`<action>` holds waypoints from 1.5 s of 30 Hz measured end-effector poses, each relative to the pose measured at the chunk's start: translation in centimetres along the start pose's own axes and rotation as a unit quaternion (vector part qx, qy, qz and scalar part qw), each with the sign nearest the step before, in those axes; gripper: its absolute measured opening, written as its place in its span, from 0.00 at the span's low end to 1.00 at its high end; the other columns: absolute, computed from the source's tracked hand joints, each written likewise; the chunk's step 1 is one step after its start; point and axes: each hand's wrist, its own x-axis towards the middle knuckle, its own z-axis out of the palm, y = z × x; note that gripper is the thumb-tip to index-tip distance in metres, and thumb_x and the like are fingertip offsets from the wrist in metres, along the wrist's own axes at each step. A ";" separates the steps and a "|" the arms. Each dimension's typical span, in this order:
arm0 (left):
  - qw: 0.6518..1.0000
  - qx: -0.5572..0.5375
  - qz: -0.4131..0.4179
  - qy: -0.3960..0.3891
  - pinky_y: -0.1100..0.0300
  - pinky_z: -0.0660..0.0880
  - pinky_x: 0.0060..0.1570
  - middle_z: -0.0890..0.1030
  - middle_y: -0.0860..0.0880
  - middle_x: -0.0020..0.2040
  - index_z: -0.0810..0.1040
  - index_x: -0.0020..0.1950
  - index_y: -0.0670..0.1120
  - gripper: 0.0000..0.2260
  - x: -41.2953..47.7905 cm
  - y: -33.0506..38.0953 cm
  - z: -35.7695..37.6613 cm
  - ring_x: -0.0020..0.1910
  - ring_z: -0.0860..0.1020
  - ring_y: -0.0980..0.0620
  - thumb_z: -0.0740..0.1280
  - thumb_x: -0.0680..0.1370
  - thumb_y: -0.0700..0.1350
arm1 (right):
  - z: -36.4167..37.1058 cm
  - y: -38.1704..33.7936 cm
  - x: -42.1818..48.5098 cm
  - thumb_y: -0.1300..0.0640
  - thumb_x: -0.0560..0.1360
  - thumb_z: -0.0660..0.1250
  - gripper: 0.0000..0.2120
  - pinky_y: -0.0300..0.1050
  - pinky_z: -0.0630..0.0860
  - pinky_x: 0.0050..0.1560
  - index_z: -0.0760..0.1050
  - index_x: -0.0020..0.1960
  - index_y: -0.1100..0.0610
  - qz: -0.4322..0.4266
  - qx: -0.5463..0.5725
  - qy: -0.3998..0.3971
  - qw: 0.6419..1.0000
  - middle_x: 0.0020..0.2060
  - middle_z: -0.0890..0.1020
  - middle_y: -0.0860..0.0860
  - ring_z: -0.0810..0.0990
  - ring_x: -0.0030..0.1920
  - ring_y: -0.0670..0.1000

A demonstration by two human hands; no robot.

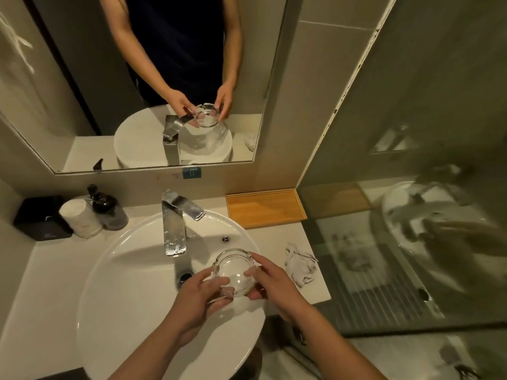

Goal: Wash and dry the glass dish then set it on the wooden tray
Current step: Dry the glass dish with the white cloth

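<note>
A round clear glass dish [235, 270] with a notched rim is held over the white basin [123, 270], tilted toward me. My left hand [200, 294] grips its near left side with curled fingers. My right hand [274, 283] holds its right edge, thumb on the rim. The wooden tray [264, 208] lies on the counter behind and to the right of the basin, with nothing on it. No water runs from the chrome tap [175, 223].
A crumpled white cloth [300, 266] lies on the counter right of the basin. At the left stand a dark pump bottle [108, 208], a rolled white towel [79, 218] and a black box [39, 218]. A mirror hangs behind; a glass shower panel [411, 187] stands at right.
</note>
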 end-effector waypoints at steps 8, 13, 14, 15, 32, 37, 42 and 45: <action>0.998 -0.021 0.026 0.050 0.48 0.83 0.52 0.86 0.35 0.48 0.76 0.64 0.35 0.17 2.2 -0.3 1.9 0.47 0.84 0.39 0.72 0.76 0.36 | -7.7 4.8 6.1 0.46 0.82 0.62 0.24 0.55 0.71 0.70 0.68 0.76 0.48 0.032 -0.444 0.214 0.869 0.76 0.66 0.51 0.65 0.73 0.56; 0.997 -0.026 0.042 0.063 0.47 0.83 0.51 0.86 0.37 0.46 0.76 0.65 0.38 0.16 2.8 -0.4 2.5 0.47 0.83 0.39 0.69 0.77 0.35 | -8.7 7.3 8.2 0.51 0.79 0.69 0.29 0.49 0.76 0.66 0.65 0.77 0.49 0.039 -0.540 0.272 0.795 0.73 0.65 0.55 0.68 0.68 0.57; 0.996 -0.027 0.042 0.068 0.46 0.82 0.53 0.86 0.37 0.46 0.76 0.65 0.39 0.16 2.8 -0.3 2.6 0.47 0.83 0.38 0.69 0.77 0.34 | -8.9 7.8 8.3 0.52 0.78 0.70 0.28 0.49 0.77 0.64 0.66 0.76 0.49 0.050 -0.533 0.301 0.789 0.73 0.67 0.55 0.69 0.67 0.57; 0.996 -0.027 0.040 0.071 0.46 0.80 0.54 0.86 0.37 0.45 0.75 0.66 0.40 0.17 2.9 -0.3 2.8 0.47 0.83 0.38 0.70 0.77 0.34 | -9.1 8.2 8.3 0.51 0.77 0.70 0.28 0.51 0.77 0.63 0.67 0.75 0.49 0.060 -0.530 0.317 0.784 0.73 0.68 0.55 0.70 0.66 0.58; 0.995 -0.013 0.058 0.076 0.46 0.83 0.51 0.83 0.35 0.49 0.75 0.67 0.43 0.19 3.8 2.2 5.4 0.47 0.83 0.40 0.70 0.77 0.35 | -10.5 -5.3 0.5 0.60 0.82 0.66 0.03 0.43 0.83 0.45 0.77 0.50 0.54 -0.155 -0.026 0.169 0.973 0.44 0.85 0.48 0.85 0.45 0.46; 0.994 -0.031 0.079 0.068 0.45 0.83 0.49 0.81 0.34 0.52 0.76 0.66 0.42 0.17 3.4 3.4 6.3 0.47 0.82 0.39 0.71 0.77 0.36 | -7.1 -8.9 -1.1 0.63 0.80 0.69 0.08 0.38 0.79 0.41 0.76 0.50 0.50 -0.262 -0.111 0.123 0.951 0.43 0.83 0.42 0.81 0.44 0.42; 0.991 0.015 0.122 0.056 0.47 0.83 0.46 0.82 0.38 0.47 0.78 0.63 0.44 0.14 2.4 4.2 7.7 0.41 0.85 0.46 0.70 0.78 0.36 | -3.8 -6.2 2.5 0.60 0.78 0.66 0.13 0.44 0.77 0.53 0.75 0.59 0.46 -0.351 -0.337 0.095 0.868 0.54 0.80 0.44 0.76 0.54 0.44; 0.988 0.022 0.133 0.074 0.51 0.83 0.42 0.83 0.37 0.50 0.78 0.64 0.44 0.15 2.0 4.3 7.9 0.41 0.85 0.48 0.68 0.79 0.34 | -2.9 -5.3 3.7 0.61 0.79 0.66 0.12 0.48 0.78 0.56 0.79 0.59 0.50 -0.366 -0.357 0.074 0.857 0.56 0.77 0.45 0.74 0.58 0.45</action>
